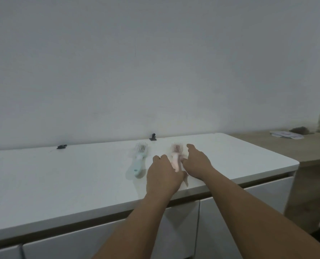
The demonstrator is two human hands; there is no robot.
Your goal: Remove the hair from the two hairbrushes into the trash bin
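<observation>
We see both hands at the pink hairbrush point(176, 156) on the surface point(80, 174): left hand point(163, 176) loosely curled over its handle, right hand point(197, 161) spread beside it; actual grasp, blurred, we cannot tell.

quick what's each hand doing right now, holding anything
Left hand: at the pink brush handle; grip hidden, cannot tell.
Right hand: open, fingers spread beside the pink brush, holding nothing.

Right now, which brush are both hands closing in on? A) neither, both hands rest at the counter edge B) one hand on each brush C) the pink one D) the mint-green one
C: the left hand and right hand flank the pink hairbrush at its handle, while the mint-green hairbrush lies apart to the left on the white countertop.
</observation>
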